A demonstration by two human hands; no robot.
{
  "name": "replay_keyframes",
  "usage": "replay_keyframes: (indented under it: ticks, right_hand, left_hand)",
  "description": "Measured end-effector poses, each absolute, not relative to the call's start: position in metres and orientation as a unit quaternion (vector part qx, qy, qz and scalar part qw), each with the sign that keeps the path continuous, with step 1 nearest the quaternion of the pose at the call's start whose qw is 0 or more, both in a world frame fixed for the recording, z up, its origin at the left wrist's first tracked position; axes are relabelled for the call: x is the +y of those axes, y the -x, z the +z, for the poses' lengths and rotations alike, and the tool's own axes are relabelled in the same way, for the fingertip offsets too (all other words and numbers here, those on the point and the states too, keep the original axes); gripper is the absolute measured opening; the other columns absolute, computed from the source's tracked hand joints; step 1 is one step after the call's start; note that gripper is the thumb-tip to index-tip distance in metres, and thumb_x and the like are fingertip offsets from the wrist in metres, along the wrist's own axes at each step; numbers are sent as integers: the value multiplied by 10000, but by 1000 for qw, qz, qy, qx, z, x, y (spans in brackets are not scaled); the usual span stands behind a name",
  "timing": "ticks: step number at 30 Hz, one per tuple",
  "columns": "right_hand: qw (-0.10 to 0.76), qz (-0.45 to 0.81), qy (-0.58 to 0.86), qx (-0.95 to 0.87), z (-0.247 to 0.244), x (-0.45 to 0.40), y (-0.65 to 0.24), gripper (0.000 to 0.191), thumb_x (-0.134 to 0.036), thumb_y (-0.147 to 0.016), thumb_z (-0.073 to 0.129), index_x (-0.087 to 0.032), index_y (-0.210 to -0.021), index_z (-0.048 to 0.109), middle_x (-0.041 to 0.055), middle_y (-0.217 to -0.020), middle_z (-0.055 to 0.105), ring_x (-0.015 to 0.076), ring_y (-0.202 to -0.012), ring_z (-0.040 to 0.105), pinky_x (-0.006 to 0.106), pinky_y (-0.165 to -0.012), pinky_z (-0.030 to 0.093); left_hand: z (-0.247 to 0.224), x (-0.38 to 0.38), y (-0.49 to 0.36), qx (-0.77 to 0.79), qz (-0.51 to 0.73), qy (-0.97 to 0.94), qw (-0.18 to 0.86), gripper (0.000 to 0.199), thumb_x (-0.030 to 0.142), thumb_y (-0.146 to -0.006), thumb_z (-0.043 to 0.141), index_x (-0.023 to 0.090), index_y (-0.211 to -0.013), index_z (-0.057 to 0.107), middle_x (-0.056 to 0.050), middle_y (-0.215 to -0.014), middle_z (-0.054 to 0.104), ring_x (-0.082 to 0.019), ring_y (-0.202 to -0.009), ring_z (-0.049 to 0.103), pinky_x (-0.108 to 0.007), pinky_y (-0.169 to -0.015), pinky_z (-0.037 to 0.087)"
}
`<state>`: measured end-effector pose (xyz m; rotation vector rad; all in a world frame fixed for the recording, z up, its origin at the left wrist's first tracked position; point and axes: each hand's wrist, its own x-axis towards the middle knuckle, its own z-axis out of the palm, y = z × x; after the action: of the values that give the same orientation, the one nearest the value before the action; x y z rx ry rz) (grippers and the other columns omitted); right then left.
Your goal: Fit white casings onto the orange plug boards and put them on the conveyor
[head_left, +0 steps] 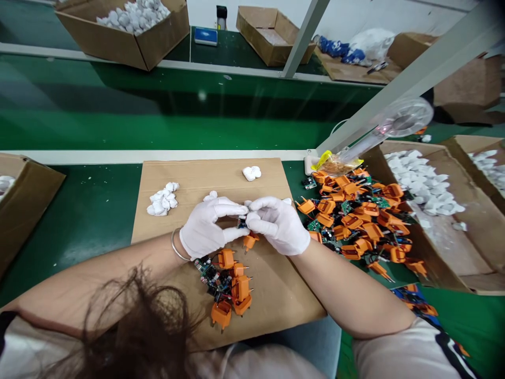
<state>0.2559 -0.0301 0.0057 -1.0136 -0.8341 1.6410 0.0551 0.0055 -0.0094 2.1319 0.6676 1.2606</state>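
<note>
Both my hands wear white gloves and meet over a brown cardboard sheet [193, 179]. Between the thumb and fingers of my left hand [209, 225] is a small dark circuit board [242, 221]. The fingers of my right hand [278, 223] are pinched together at the board's right side; whatever they hold is hidden. An orange plug housing [250, 241] hangs or lies just below the board. Nearer to me, several orange plugs with circuit boards [240, 288] form a pile. White lumps [162, 200] lie on the sheet's left part, and another white lump [251, 173] lies near its far edge.
A big heap of orange plugs [359, 221] is right of the sheet, beside a carton of white lumps [473, 258]. A clear fan [406, 118] stands behind the heap. Another carton [27, 210] is at left. A shelf with cartons [134, 50] runs across the back.
</note>
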Motion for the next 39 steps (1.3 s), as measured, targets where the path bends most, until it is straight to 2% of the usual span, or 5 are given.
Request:
replay_keyframes:
  ticks: [10,16,22,34,39]
  right_hand:
    - [414,751,361,-367,11,-33,-255,472,-410,-575,1029,-194,-902,766,-29,-659,734,105,-580,617,256,-580,489]
    - [466,715,396,-340,10,-35,-250,458,-361,-547,1033,-233,-882,748,-68,-610,695,109,-569,602,277,-617,529]
    - [462,720,390,-341,12,-36,-245,394,-262,-463,1056,-250,-750,786,-53,-637,724,113,-591,631,291,-634,559]
    - [457,728,393,-327,15,-38,-248,383,-342,-509,1047,-232,-761,780,-36,-646,751,112,-556,629,273,-586,537]
    - [426,774,350,-313,16,-35,-249,507,-389,-571,1034,-213,-952,751,-50,-613,720,104,-540,604,247,-561,495]
  left_hand:
    - [-4,2,-57,179,496,-809,259,337,340,-814,916,283,-1074,710,7,-805,764,-187,-764,707,-348,-732,611]
    - [5,-4,-60,219,503,-799,247,593,175,-779,840,290,-1326,642,-89,-1129,797,-276,-994,754,-472,-885,638]
    - [13,-5,-57,206,477,-834,183,577,348,-845,852,478,-1349,601,-21,-1072,797,-284,-912,778,-529,-811,634]
    - [-3,-7,-61,228,492,-819,189,554,331,-815,907,347,-1289,621,-39,-1035,782,-248,-890,779,-461,-848,612]
    - [-3,-3,-58,199,489,-828,189,612,369,-879,843,317,-1411,544,-79,-1105,759,-245,-946,752,-446,-837,634]
